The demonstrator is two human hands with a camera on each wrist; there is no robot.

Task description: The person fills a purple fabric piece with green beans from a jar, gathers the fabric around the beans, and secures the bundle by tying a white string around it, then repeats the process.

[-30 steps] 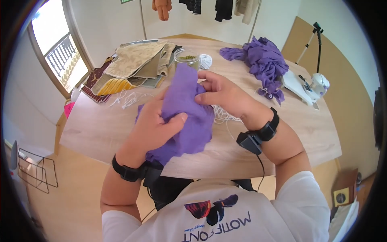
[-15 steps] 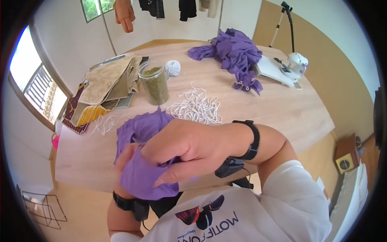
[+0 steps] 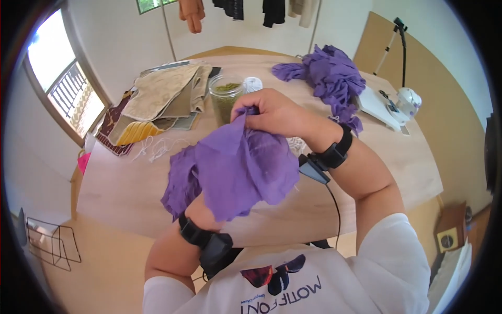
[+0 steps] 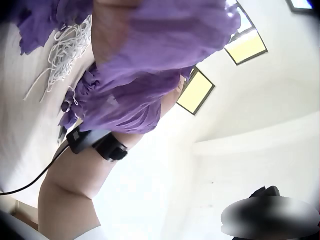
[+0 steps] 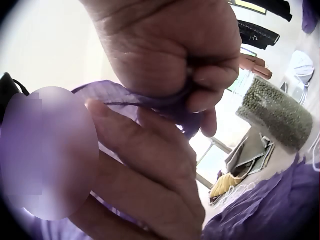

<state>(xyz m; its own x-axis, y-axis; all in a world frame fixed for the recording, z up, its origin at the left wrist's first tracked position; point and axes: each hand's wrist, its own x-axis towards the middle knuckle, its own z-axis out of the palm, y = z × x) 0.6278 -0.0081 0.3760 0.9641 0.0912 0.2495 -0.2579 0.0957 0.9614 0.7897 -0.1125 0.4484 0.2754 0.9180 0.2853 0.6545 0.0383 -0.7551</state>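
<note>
A purple cloth [image 3: 240, 162] hangs over the front middle of the table, its lower edges loose. My right hand [image 3: 272, 112] grips its upper edge with curled fingers, close in front of a clear jar of green beans [image 3: 222, 107]. My left forearm reaches under the cloth, which hides that hand in the head view. In the right wrist view, my left hand [image 5: 150, 170] lies below my right hand [image 5: 175, 55], its fingers fairly straight against the cloth. A blur covers part of its fingers.
Folded fabric pieces [image 3: 162, 94] are stacked at the back left, with loose white string [image 3: 157, 149] before them. A white yarn ball [image 3: 253, 83] is beside the jar. Tangled white string [image 4: 67, 52] lies behind the cloth. Bunched purple fabric [image 3: 334, 78] and a small white sewing machine [image 3: 408, 102] stand at right.
My hands first came low to the left with the cloth bunched, then my right hand rose toward the jar. The cloth now hangs spread from it, covering my left hand.
</note>
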